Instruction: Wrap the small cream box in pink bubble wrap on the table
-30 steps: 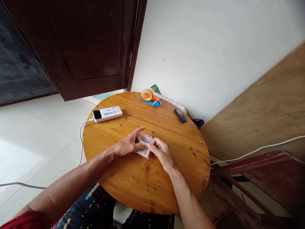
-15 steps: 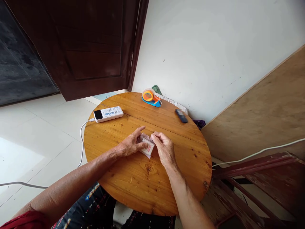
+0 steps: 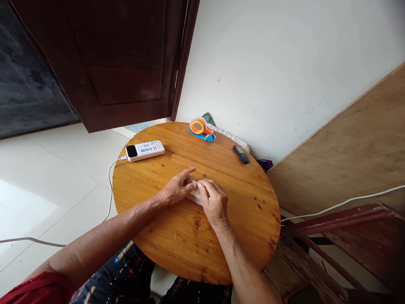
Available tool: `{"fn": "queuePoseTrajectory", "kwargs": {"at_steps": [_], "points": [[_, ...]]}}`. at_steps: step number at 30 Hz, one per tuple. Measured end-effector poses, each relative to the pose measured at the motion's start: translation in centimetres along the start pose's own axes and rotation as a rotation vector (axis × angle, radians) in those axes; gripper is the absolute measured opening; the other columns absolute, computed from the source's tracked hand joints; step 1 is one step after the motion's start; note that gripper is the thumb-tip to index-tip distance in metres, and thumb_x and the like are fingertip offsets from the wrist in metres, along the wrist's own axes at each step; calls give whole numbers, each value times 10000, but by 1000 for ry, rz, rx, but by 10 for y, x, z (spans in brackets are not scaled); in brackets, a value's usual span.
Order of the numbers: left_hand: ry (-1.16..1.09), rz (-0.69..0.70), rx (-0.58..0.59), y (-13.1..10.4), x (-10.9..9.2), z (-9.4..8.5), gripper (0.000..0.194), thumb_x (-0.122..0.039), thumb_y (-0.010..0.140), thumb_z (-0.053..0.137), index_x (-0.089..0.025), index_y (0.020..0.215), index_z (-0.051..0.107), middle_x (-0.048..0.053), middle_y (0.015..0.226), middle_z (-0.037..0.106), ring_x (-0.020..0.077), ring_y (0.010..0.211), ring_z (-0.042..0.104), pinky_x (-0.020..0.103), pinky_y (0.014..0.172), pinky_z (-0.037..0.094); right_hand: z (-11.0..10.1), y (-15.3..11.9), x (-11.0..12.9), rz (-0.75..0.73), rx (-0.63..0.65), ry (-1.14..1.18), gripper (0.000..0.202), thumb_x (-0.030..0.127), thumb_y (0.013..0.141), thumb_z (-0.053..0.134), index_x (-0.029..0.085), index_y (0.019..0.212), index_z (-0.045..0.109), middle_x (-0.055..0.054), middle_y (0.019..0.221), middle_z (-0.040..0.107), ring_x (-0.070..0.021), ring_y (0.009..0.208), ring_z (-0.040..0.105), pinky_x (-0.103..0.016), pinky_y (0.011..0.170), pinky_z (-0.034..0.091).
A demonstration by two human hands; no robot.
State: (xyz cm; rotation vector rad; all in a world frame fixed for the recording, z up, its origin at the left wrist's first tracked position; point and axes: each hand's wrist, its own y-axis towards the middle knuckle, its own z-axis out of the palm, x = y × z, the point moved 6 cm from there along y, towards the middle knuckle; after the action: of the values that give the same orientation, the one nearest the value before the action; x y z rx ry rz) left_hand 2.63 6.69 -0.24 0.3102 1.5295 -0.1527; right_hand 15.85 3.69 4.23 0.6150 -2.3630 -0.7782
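Observation:
A small pale packet in clear plastic wrap (image 3: 194, 196) lies on the round wooden table (image 3: 180, 249), mostly covered by both hands. My left hand (image 3: 177, 186) grips its left side, thumb on top, with the index finger stretched out beyond it. Over the packet's right part, my right hand (image 3: 214, 200) has thumb and fingertips pinched together at the plastic. What exactly the right fingertips hold is too small to tell.
A white device with a black screen (image 3: 145, 150) and a cable stands at the table's left. An orange and blue tape dispenser (image 3: 201, 129) sits at the back, a dark blurred object (image 3: 241, 154) at the back right. A wall rises behind.
My right hand has moved left and slightly down over the packet, covering more of it. My left hand has shifted slightly right and stays on the packet.

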Motion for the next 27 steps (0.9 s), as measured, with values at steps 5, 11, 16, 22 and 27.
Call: {"fn": "queuePoseTrajectory", "kwargs": {"at_steps": [5,11,16,22,27], "points": [[-65,-7,1,-1,3,-5,734,-258,767,695,-135,1423,391,87,1095,653,141,824,609,281,760,488,1,0,-8,47,-5,35,207,247,954,496,220,881,688,-55,873,758,-209,811,701,-329,769,496],[-90,-14,-4,0,5,-4,673,-238,762,703,-167,1384,457,44,999,655,127,782,607,262,737,486,-2,-2,-15,92,5,148,211,265,955,514,239,941,723,-46,924,771,-210,864,718,-334,779,529],[-105,-15,5,-1,6,-3,635,-264,773,695,-155,1361,479,31,983,621,121,774,600,267,750,480,-11,-1,-3,-22,108,119,242,242,959,504,232,1044,730,-55,1016,756,-202,930,706,-336,825,517],[-73,-14,-7,0,6,-3,568,-253,800,655,-136,1335,502,39,965,606,147,827,596,309,819,490,-19,-4,20,-172,323,-208,300,262,917,585,204,1202,656,-106,1214,678,-276,1103,619,-453,953,434],[180,68,-69,-5,-6,-4,500,-206,829,587,-156,1323,529,97,1135,617,198,944,599,376,894,494,-16,-12,27,-137,291,-447,324,206,895,620,212,1219,631,-136,1223,638,-306,1148,555,-432,873,448]]}}
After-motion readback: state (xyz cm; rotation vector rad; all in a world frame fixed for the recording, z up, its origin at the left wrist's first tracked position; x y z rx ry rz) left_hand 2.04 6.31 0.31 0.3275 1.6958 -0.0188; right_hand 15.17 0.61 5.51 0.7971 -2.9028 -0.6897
